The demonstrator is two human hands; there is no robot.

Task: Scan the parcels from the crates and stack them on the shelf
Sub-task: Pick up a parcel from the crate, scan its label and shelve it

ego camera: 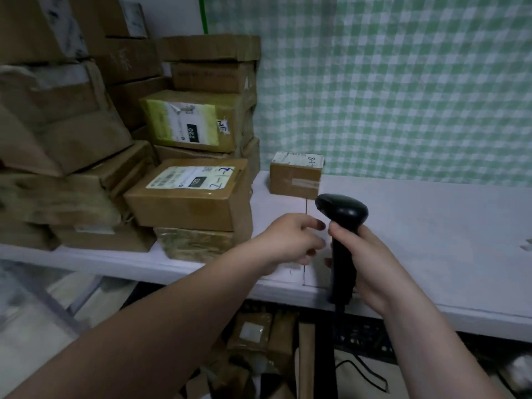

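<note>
At the far left the stacked parcels (57, 125) were smeared by blur, their labels unreadable. Beside them a brown box marked 122 (190, 194) sat on a foil-wrapped one, with a yellow-green labelled box marked 220 (190, 125) higher behind. Below the white shelf (431, 226), more parcels (253, 332) lay dim and partly cut off by the left forearm.

The left hand (290, 240) hovered over the shelf edge, fingers curled, at a flat white sheet-like thing (313, 269) that blended into the shelf. Whether the fingers pinched it could not be told.

A small brown box (296, 177) stood alone on the shelf, behind the hands. The right hand (365, 254) was wrapped round the handle of a black scanner (342, 214), head upward; its cable (362, 372) trailed below. A green checked cloth (403, 82) covered the wall behind.
</note>
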